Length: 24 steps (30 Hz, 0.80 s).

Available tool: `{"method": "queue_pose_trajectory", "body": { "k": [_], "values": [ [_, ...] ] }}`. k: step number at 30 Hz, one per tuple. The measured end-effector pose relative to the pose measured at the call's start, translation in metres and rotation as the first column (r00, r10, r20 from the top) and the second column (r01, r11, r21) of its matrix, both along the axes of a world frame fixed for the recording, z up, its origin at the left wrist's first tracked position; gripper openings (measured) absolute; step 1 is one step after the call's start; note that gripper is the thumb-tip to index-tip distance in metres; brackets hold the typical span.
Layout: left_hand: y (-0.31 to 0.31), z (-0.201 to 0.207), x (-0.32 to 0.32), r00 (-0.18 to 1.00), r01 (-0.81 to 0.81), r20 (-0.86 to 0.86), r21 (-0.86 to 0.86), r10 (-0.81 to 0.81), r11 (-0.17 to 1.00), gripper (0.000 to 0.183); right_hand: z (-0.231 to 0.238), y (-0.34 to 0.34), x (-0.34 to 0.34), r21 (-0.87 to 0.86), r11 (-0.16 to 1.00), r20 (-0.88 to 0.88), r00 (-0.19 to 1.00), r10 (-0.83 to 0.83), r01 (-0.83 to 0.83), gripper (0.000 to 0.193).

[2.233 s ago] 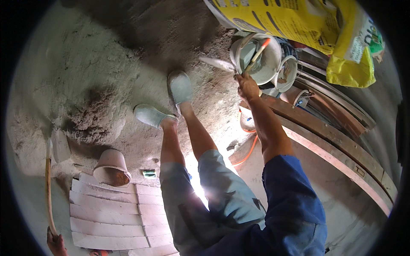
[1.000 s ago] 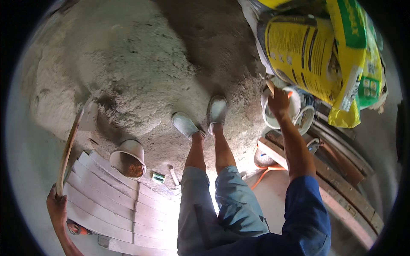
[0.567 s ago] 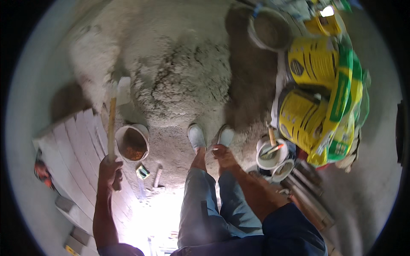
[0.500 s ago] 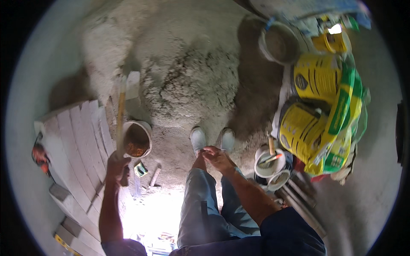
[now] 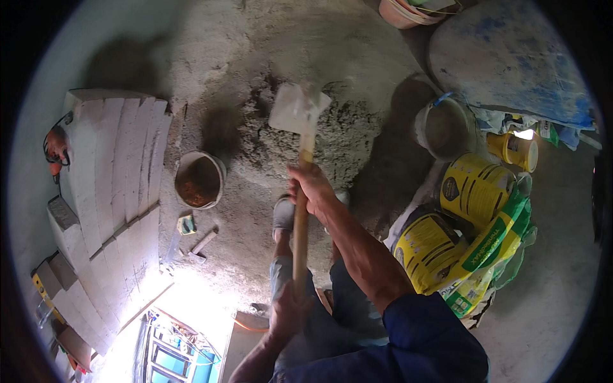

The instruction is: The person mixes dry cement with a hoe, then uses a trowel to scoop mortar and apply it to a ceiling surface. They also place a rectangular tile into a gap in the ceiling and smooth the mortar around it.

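Observation:
A shovel [image 5: 300,239] with a pale wooden handle and a square, light grey blade is held out in front of me. My right hand [image 5: 311,186] wraps the handle not far below the blade. Lower down, close to my thighs, my left hand [image 5: 289,313] closes round the same handle, slightly blurred. The blade hides part of a heap of grey, crumbly mix [image 5: 348,137] on the floor beyond my shoes. Whether the blade touches the heap I cannot tell. To the left of my feet stands a bucket [image 5: 220,180] with brown, grainy material inside.
Pale blocks [image 5: 112,172] are stacked at the left, with an orange power tool [image 5: 57,142] beside them. A handsaw [image 5: 186,225] and a hammer [image 5: 204,241] lie near the bucket. Yellow containers [image 5: 476,185], a grey bucket [image 5: 419,127] and a blue-stained drum [image 5: 504,60] stand right.
The shovel has swung from the left to in front of me, its blade now over the heap. My right hand, formerly off it, now grips the handle; my left has moved rightward and nearer me.

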<state>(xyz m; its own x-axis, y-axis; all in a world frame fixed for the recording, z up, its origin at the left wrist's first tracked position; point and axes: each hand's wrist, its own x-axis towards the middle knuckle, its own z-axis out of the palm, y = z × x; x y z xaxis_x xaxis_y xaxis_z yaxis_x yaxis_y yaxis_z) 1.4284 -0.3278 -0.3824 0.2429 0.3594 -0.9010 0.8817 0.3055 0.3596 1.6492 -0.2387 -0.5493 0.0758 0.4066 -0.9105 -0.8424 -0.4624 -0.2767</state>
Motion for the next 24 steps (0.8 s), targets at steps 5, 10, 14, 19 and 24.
{"method": "queue_pose_trajectory", "body": {
  "k": [5,10,14,19,24],
  "values": [
    [-0.081,-0.027,0.062,0.991,0.113,0.083,-0.170,-0.100,0.979,0.060,-0.025,-0.106,0.061,-0.141,0.972,0.176,0.971,-0.162,0.188,0.026],
    [-0.111,-0.115,0.134,0.860,0.030,0.493,-0.305,0.131,0.952,0.077,-0.075,-0.133,0.192,-0.153,0.975,0.299,0.948,-0.112,0.163,0.017],
    [-0.087,-0.163,0.210,0.889,-0.065,0.372,-0.475,0.267,0.877,0.072,-0.136,-0.126,0.281,-0.227,0.967,0.322,0.946,-0.033,0.111,0.015],
    [-0.050,-0.157,0.192,0.937,-0.104,0.215,-0.578,0.274,0.809,0.057,-0.177,-0.129,0.263,-0.376,0.924,0.248,0.968,0.027,0.071,0.014],
    [0.023,-0.118,0.060,0.904,0.014,0.405,-0.352,0.139,0.936,0.062,-0.181,-0.107,0.115,-0.433,0.901,0.194,0.978,0.076,0.016,0.013]
  ]
}}
